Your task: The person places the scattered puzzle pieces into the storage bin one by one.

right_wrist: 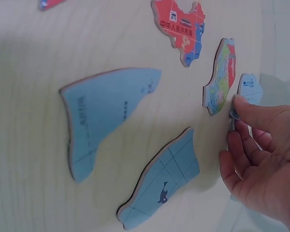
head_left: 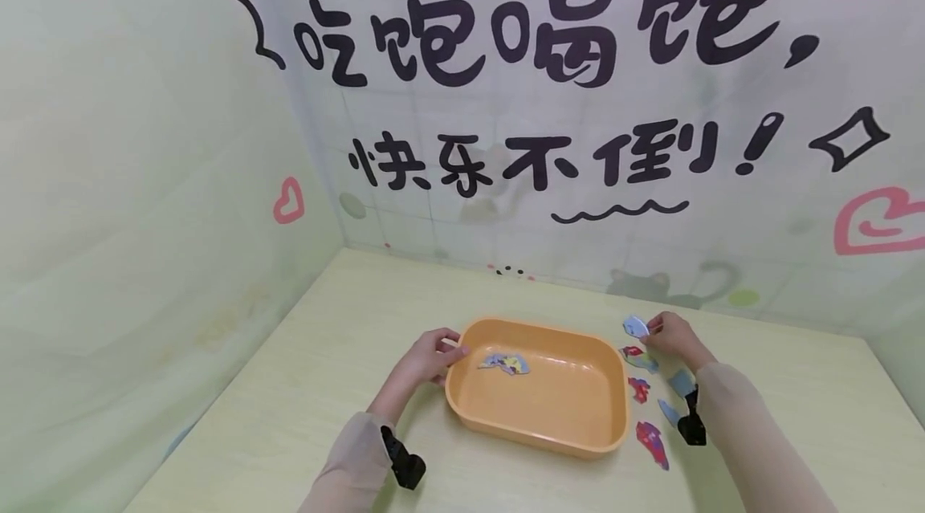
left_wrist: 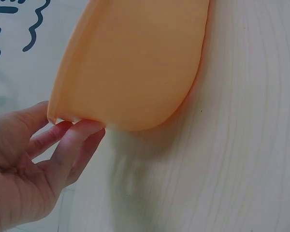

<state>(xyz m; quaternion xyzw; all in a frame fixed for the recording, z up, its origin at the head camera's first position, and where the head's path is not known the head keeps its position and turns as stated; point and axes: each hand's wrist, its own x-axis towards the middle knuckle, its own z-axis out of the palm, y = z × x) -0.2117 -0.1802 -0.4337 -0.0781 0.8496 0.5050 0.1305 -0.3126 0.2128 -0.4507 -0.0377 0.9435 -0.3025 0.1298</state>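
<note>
- The left hand (head_left: pixel 428 356) is gripping the left end of an orange tray (head_left: pixel 556 410); the thumb is lying over the rim, and the bent fingers are pressing against the outer wall.
- The tray is resting on the pale table (head_left: pixel 289 376), and inside it, toward the left, a yellow-and-blue puzzle piece (head_left: pixel 513 364) is lying.
- The right hand (head_left: pixel 674 334) is nearly closing at the fingertips: thumb and forefinger are pinching the edge of a light blue piece (head_left: pixel 635 326), near the far right corner of the tray.
- Just beside it, a green-and-red piece (right_wrist: pixel 221 77) is lying, and next comes a red piece (right_wrist: pixel 181 28).
- A purple-red piece (head_left: pixel 653 444) is lying nearest to the person in this row.
- Under the right wrist, a plain blue piece (right_wrist: pixel 104 111) and a blue piece with a dark animal figure (right_wrist: pixel 164 176) are lying apart.
- Behind, a printed cloth (head_left: pixel 506 103) is hanging.
</note>
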